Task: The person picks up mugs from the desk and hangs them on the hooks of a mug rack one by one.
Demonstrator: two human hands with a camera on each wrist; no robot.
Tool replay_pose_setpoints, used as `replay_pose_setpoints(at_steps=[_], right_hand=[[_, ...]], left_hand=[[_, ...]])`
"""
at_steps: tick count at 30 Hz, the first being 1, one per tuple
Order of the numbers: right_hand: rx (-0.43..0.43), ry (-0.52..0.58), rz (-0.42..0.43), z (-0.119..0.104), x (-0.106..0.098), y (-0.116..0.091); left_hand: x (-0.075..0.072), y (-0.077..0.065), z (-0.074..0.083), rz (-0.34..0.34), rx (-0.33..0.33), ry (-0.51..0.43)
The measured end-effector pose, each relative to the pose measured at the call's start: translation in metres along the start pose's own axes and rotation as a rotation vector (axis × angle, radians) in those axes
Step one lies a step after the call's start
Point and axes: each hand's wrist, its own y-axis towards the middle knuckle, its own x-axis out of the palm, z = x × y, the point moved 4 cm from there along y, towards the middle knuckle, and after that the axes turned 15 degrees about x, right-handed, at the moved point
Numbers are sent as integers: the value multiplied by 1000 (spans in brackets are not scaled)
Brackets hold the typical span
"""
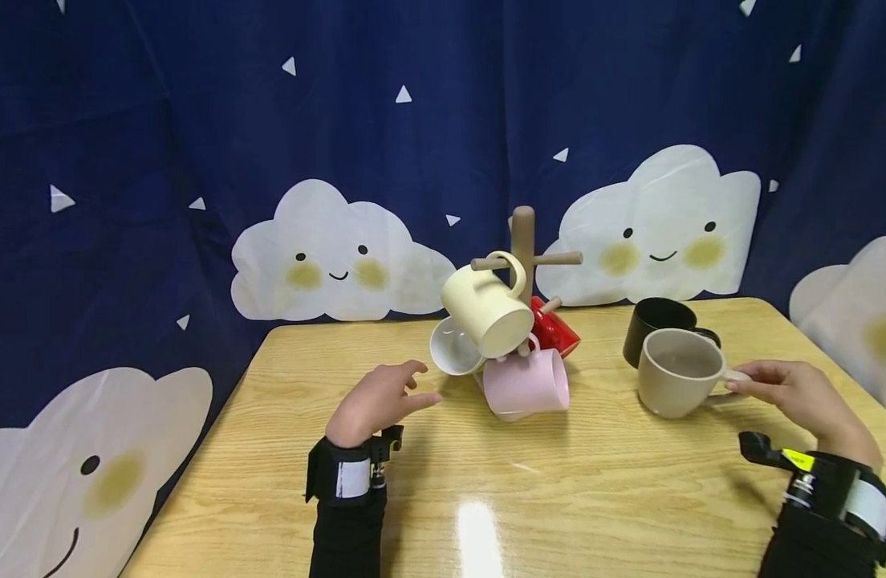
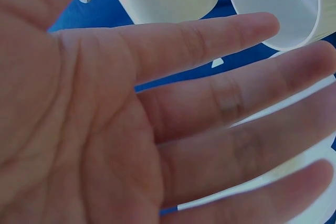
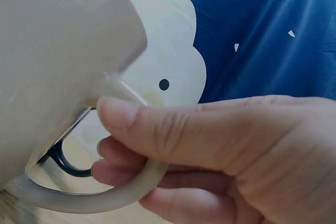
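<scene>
My right hand [image 1: 800, 393] pinches the handle of a beige mug [image 1: 670, 385] between thumb and fingers; the handle loop [image 3: 94, 200] shows close up in the right wrist view. The mug is upright, and I cannot tell whether its base touches the table. Left of the mug tree, my left hand [image 1: 378, 397] hangs with fingers extended and nothing in it. The wooden mug tree [image 1: 522, 233] carries a cream mug [image 1: 486, 309], hung by its handle on a peg. About its lower part are a pink mug [image 1: 526, 384], a white mug [image 1: 453, 347] and a red mug [image 1: 554, 331].
A black mug [image 1: 656, 317] stands right behind the beige one, partly covered by it. Everything is on a light wooden table [image 1: 270, 482]. Behind hangs a dark blue curtain [image 1: 414, 48] with white clouds. Bare pegs [image 1: 558, 258] stick out from the tree's right side.
</scene>
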Motion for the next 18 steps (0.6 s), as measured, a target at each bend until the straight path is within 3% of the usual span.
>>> replay_pose_setpoints(at_steps=[7, 12, 18], right_hand=[[-96, 47, 56, -14, -8, -9], [-113, 122, 124, -20, -19, -18], [-277, 313, 254, -28, -31, -28]], left_hand=[[0, 0, 0, -6, -3, 8], [-2, 0, 1, -3, 8, 23], [-2, -1, 2, -4, 7, 13]])
